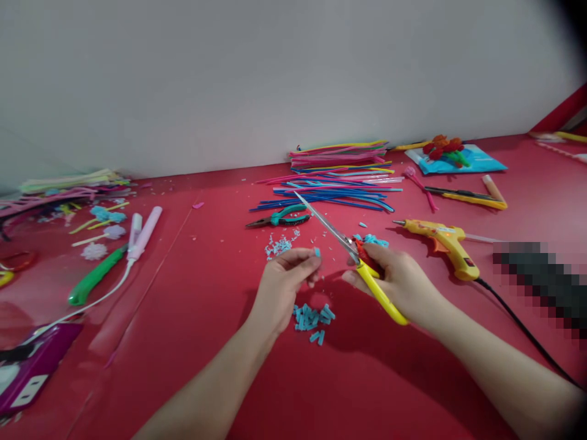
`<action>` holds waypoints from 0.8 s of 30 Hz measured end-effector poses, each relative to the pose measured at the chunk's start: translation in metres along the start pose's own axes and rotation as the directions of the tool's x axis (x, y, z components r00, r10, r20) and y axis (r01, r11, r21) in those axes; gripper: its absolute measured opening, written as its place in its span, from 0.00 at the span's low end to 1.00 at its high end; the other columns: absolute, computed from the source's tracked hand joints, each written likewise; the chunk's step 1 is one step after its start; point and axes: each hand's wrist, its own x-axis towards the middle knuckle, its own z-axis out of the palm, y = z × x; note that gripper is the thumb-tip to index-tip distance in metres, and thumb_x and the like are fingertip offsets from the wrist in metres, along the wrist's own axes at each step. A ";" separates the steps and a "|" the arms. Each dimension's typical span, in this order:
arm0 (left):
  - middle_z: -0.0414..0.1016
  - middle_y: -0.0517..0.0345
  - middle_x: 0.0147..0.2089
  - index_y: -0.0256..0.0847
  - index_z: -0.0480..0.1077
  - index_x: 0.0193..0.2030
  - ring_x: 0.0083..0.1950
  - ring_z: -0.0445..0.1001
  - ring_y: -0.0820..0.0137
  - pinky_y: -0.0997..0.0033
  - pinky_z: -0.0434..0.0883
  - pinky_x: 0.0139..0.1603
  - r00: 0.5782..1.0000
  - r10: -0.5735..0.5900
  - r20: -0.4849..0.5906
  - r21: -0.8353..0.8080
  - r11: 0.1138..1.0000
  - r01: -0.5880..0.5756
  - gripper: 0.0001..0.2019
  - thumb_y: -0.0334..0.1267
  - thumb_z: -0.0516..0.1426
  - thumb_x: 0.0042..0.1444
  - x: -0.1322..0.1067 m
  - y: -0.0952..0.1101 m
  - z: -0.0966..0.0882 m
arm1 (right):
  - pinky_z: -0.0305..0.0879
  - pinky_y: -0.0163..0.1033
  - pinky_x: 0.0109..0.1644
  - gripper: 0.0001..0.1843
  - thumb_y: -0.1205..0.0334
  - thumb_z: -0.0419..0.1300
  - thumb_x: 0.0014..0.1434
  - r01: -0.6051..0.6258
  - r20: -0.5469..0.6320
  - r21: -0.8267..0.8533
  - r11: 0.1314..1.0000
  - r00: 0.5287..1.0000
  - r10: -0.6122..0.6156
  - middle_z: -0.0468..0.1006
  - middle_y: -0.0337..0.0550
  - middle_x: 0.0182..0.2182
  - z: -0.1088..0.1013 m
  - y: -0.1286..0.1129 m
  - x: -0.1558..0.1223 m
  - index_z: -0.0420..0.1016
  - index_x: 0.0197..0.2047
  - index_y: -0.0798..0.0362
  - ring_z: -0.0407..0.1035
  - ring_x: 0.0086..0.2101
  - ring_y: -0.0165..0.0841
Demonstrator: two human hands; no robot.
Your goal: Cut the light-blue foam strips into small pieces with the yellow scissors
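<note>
My left hand (284, 278) pinches a small light-blue piece (317, 251) between its fingertips, just above the red table (183, 342). My right hand (397, 278) grips yellow-handled scissors (353, 250), whose blades point up and left, past the blue piece. A little heap of cut blue pieces (312, 319) lies on the table under and between my hands. More blue bits (375, 241) sit behind the scissors' handle.
Teal-handled pliers (279, 218) and blue crumbs (277, 245) lie beyond my left hand. A stack of coloured pipe cleaners (337, 177) lies by the wall. A yellow glue gun (443, 240) with black cord lies right. A green-handled tool (94, 278) and pink wand (144, 235) lie left.
</note>
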 end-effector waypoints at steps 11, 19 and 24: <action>0.68 0.61 0.25 0.36 0.69 0.29 0.24 0.64 0.81 0.83 0.61 0.24 0.999 0.012 -0.045 -0.300 0.954 -0.025 0.03 0.29 0.58 0.44 0.004 0.007 -0.011 | 0.41 0.34 0.22 0.18 0.44 0.45 0.53 0.111 0.102 -0.463 0.880 0.992 -0.071 0.68 0.37 0.18 0.013 0.005 -0.003 0.58 0.30 0.51 0.62 0.19 0.31; 0.67 0.62 0.24 0.36 0.69 0.27 0.24 0.63 0.80 0.80 0.61 0.25 0.995 0.070 -0.071 -0.244 0.966 -0.086 0.01 0.28 0.57 0.45 0.003 0.005 -0.009 | 0.39 0.34 0.22 0.19 0.43 0.43 0.54 0.139 0.107 -0.519 0.844 0.990 -0.097 0.70 0.39 0.19 0.018 0.003 -0.005 0.57 0.30 0.51 0.64 0.20 0.31; 0.67 0.63 0.24 0.37 0.70 0.26 0.24 0.63 0.80 0.79 0.60 0.26 0.982 0.132 -0.135 -0.157 0.976 -0.152 0.02 0.28 0.57 0.44 0.002 0.005 -0.009 | 0.38 0.34 0.22 0.21 0.41 0.42 0.53 0.148 0.078 -0.547 0.824 0.989 -0.126 0.68 0.38 0.17 0.016 0.003 -0.006 0.57 0.29 0.52 0.62 0.18 0.31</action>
